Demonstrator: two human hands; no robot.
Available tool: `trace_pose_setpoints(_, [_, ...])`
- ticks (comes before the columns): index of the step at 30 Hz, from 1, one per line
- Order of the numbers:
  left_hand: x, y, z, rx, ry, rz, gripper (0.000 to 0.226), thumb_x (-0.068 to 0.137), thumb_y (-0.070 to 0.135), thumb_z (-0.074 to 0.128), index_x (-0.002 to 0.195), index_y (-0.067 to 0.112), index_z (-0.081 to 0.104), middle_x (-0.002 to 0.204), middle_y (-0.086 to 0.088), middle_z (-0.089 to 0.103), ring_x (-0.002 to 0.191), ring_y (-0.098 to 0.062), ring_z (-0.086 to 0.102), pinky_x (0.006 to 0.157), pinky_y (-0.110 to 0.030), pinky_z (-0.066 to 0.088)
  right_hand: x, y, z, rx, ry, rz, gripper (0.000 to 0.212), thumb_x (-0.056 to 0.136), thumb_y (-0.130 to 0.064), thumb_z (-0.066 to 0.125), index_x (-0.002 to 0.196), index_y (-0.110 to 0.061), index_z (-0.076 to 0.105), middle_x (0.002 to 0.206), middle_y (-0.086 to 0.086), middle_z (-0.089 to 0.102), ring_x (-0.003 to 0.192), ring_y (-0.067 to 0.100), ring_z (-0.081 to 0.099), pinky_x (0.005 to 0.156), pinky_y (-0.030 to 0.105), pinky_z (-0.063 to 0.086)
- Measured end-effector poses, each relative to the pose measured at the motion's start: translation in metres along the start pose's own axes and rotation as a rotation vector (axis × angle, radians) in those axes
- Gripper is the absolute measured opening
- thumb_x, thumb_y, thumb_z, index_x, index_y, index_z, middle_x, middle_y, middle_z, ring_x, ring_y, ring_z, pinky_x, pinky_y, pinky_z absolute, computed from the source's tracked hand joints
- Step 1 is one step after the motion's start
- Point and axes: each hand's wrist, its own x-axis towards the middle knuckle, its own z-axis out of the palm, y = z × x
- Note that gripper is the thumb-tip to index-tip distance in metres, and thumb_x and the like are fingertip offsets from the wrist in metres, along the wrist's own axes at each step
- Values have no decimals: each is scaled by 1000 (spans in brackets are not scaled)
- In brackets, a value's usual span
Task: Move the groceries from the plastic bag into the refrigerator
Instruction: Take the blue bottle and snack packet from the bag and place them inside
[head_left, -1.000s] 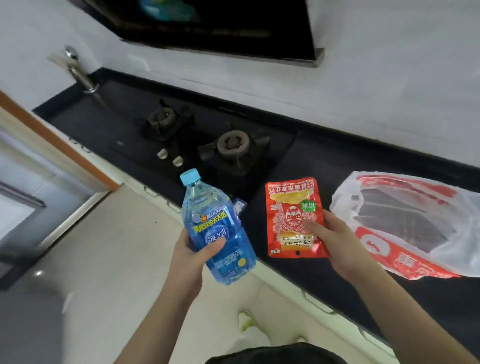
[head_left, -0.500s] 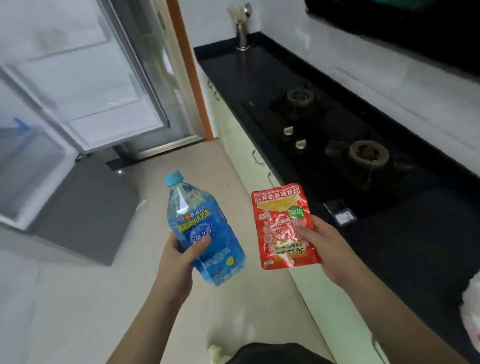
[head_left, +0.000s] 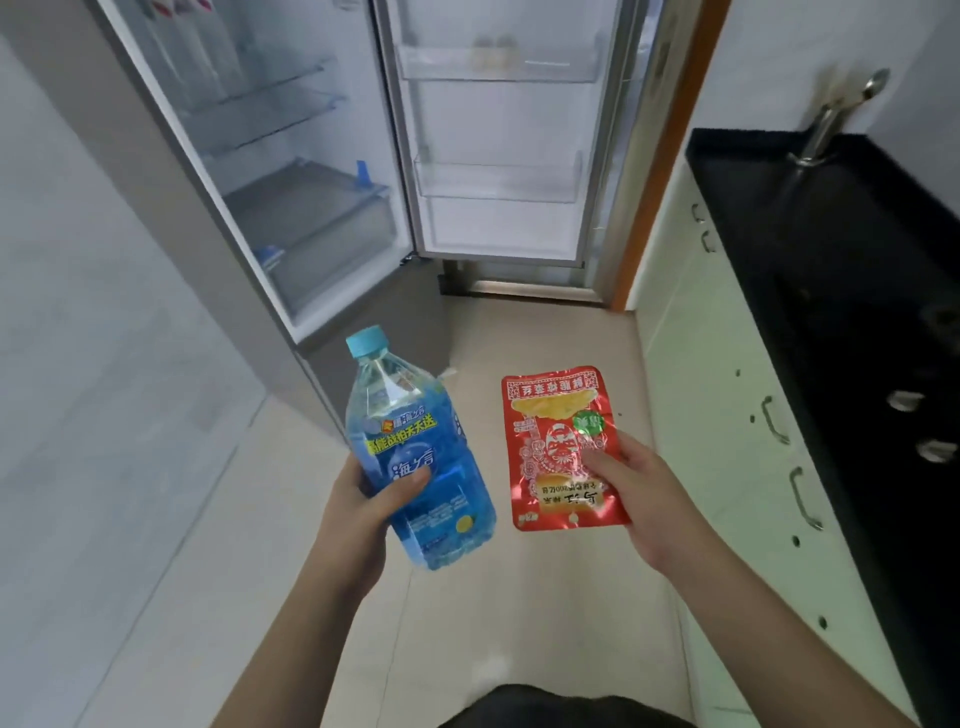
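My left hand (head_left: 361, 512) grips a blue drink bottle (head_left: 415, 457) with a light blue cap, held tilted above the floor. A red snack packet (head_left: 558, 447) is pinched at its right edge by my right hand (head_left: 641, 499). Ahead stands the refrigerator (head_left: 311, 208) with its door (head_left: 501, 135) swung open; glass shelves and a clear drawer show inside, and the door bins look nearly bare. The plastic bag is out of view.
A black countertop (head_left: 831, 218) with a tap (head_left: 836, 111) and stove knobs runs along the right, over pale green cabinets (head_left: 727, 415). A white wall is on the left. Beige tiled floor (head_left: 519, 597) lies between me and the refrigerator.
The view has swung left from the counter and plastic bag to face the open refrigerator. Both hands keep the bottle and the packet in the same grip.
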Motion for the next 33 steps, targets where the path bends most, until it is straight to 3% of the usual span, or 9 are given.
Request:
trace_pose_setpoints(12, [93, 3, -7, -13, 210, 28, 64, 71, 22, 78, 128, 6, 55, 122, -23, 65, 112, -42, 64, 95, -62, 49, 151, -60, 20, -149, -183, -33, 16, 93, -24, 63, 109, -28, 66, 101, -3, 76, 91, 23, 74, 94, 49, 53])
trace_pose_setpoints(21, [176, 36, 22, -12, 365, 93, 52, 78, 12, 69, 128, 5, 55, 122, -20, 66, 112, -40, 64, 91, -53, 54, 256, -118, 19, -295, -371, -56, 21, 93, -36, 62, 113, -33, 63, 103, -5, 75, 92, 20, 73, 94, 48, 53])
trace_pose_setpoints(24, [189, 48, 18, 8, 402, 113, 51, 77, 9, 70, 126, 4, 56, 119, -20, 67, 109, -38, 66, 84, -44, 57, 282, -128, 34, -319, -421, -59, 23, 92, -40, 61, 114, -34, 63, 104, -5, 74, 94, 20, 72, 95, 49, 52])
trace_pose_setpoints(28, [203, 62, -4, 7, 471, 141, 56, 73, 12, 76, 125, 3, 57, 120, -23, 66, 111, -41, 64, 85, -46, 57, 314, -135, 66, -366, -492, -61, 22, 90, -44, 63, 109, -35, 64, 102, -6, 75, 92, 24, 73, 94, 51, 52])
trace_pose_setpoints(33, [230, 72, -45, -24, 514, 169, 65, 68, 22, 79, 127, 4, 56, 123, -21, 65, 112, -40, 64, 88, -50, 56, 358, -149, 118, -333, -548, -31, 17, 90, -35, 65, 106, -28, 67, 99, -2, 76, 92, 27, 73, 96, 53, 50])
